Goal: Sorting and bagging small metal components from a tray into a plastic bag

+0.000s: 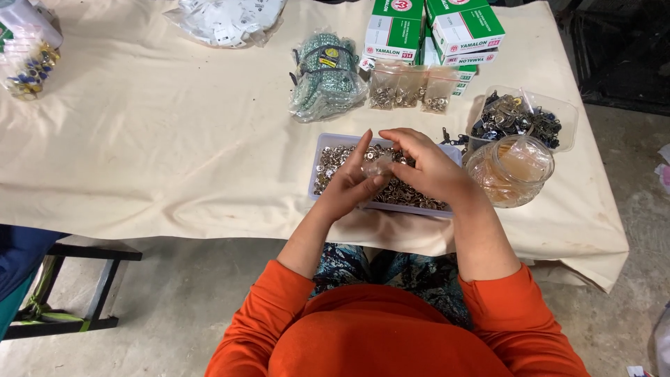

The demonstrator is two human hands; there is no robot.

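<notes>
Holding: both hands meet over a shallow pale lilac plastic tray point(317, 157) filled with small round silver metal snap buttons point(408, 194).
Left hand point(351, 185): fingers closed on a small clear plastic pouch point(379, 166), pinching it from below, index finger pointing up.
Right hand point(427, 167): fingers curled down onto the same pouch from above, gripping its top edge.
Pouch position: between the two hands, just above the tray's middle.
Right of tray: a round clear plastic jar point(509, 171) with a crumpled bag inside; behind it a clear rectangular tub of dark metal clips point(520, 119).
Behind tray: three small clear packets of silver fasteners point(410, 87), green-and-white cardboard boxes point(433, 31), a bagged bundle of green patterned pieces point(324, 73).
Surface: cream cloth-covered table point(160, 139).
</notes>
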